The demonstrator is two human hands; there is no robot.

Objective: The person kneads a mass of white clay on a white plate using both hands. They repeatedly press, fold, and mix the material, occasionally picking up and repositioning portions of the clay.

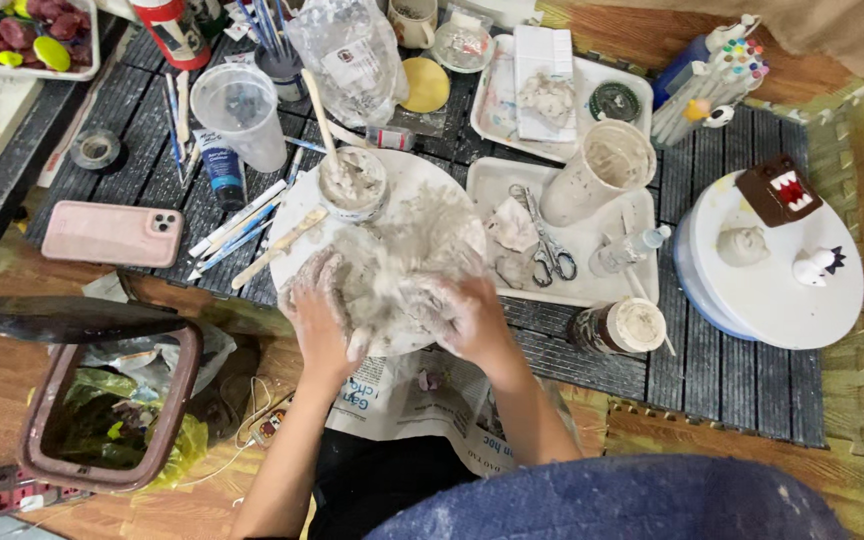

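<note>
Both hands press a grey clay lump (392,285) on the round board (432,185) at the mat's near edge: left hand (317,305) and right hand (467,315) clamped on it, fingers spread. Scissors (547,245) lie on the white tray (487,180) just right; pink phone (112,233) left.

Both forearms reach forward from the near edge, bare and pale-smeared. Left hand (320,305) and right hand (467,315) lie palms down, side by side, fingers curled.
</note>
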